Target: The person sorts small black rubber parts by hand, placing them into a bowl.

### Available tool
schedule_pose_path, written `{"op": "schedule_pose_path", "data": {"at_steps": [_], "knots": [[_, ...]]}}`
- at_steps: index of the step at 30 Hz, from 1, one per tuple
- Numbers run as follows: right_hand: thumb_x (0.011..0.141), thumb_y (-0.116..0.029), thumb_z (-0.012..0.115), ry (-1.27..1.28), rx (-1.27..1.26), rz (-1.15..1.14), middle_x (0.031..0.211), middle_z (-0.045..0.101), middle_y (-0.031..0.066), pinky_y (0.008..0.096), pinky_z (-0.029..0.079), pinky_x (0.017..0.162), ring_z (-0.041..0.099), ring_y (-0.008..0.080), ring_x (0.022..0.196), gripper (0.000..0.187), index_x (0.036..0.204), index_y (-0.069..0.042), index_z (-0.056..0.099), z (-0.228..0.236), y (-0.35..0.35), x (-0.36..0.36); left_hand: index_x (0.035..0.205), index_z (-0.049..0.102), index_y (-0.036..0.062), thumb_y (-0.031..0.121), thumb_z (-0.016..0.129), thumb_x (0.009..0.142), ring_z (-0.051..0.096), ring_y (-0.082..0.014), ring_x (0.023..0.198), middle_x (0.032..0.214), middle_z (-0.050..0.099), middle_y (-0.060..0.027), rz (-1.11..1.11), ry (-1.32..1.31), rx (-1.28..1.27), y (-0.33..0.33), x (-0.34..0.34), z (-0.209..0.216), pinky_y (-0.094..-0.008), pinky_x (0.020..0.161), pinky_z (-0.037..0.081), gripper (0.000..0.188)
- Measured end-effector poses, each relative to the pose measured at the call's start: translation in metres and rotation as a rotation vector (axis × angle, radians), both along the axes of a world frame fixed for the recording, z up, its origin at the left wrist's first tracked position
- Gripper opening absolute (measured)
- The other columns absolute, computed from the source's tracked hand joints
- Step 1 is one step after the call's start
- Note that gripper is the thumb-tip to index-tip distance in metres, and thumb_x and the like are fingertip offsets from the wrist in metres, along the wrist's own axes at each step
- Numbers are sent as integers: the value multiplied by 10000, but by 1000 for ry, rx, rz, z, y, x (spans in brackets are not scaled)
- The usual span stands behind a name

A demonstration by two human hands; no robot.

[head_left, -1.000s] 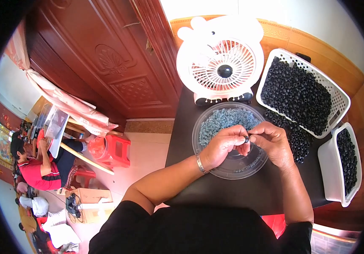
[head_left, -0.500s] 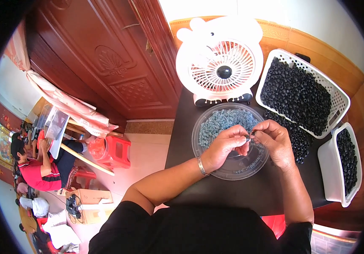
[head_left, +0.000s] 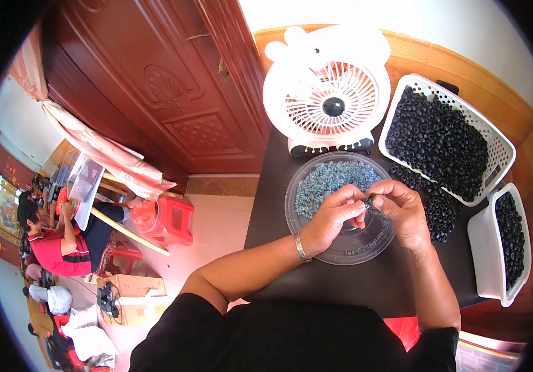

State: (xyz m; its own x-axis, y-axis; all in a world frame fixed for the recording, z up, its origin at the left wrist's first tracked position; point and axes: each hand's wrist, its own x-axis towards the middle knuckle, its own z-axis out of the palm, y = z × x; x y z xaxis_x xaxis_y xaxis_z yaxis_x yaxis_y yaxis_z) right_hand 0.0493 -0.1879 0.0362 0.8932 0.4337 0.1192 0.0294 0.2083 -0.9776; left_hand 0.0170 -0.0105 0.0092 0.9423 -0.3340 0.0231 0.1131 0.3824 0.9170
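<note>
My left hand (head_left: 333, 218), a metal bracelet at its wrist, pinches a small black ring-like part (head_left: 367, 202) over a round clear plastic tub. My right hand (head_left: 407, 216) closes its thumb and forefinger on the same spot, and the fingertips of both hands meet there. Fingers cover most of the part, so its exact shape is hidden. Beneath the hands, the tub (head_left: 291, 204) holds many small blue-grey coils (head_left: 335, 177) that look like springs. Right of my right hand lies a loose pile of black ring-like parts (head_left: 438, 217) on the dark table (head_left: 341, 291).
A white perforated basket (head_left: 496, 146) full of black parts stands at the far right, a white bin (head_left: 485, 254) of them nearer. Behind the tub stands a white animal-shaped fan (head_left: 333, 106). At left are a red stool (head_left: 173, 221), a cardboard box (head_left: 133, 286) and a seated person (head_left: 62, 248).
My hands have come together: the black pieces, a little apart at the two fingertips before, now meet between them. The whole view has shifted slightly.
</note>
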Motion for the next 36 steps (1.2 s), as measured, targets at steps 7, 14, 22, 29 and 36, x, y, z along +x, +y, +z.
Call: {"op": "schedule_pose_path", "data": {"at_steps": [7,14,22,29,36], "knots": [[869,24,593,-40,6,34,944,625,25,248,449,826,568,91,884,109,969,-7,625,1,0,-1,993,511,42,190,493,941,563,-139,760,832,562,-32,-21,19,-32,0,0,-2,-277,740,448,158],[861,41,584,-133,-75,14,931,614,22,253,446,826,567,101,883,113,954,-10,622,3,0,-2,987,511,37,195,489,938,553,-143,755,825,557,-37,-33,26,-55,1,1,-2,-290,751,450,167],[832,37,600,-296,-213,-69,924,605,50,282,444,808,561,146,881,108,923,-16,622,5,-2,-3,992,511,37,189,493,935,552,-147,757,810,556,-39,-42,45,-91,2,2,0,-302,756,450,163],[790,44,621,-550,-347,-122,901,619,84,327,459,786,589,231,874,134,904,-26,614,11,-2,-3,942,520,47,185,508,931,548,-127,748,800,555,-22,-29,27,-26,2,2,0,-285,754,447,139],[761,57,631,-673,-452,-121,896,625,96,346,468,786,597,262,880,162,897,-28,615,17,-1,-4,915,522,52,186,509,930,547,-109,752,800,555,-15,-37,-17,55,4,3,-1,-265,747,445,136]]}}
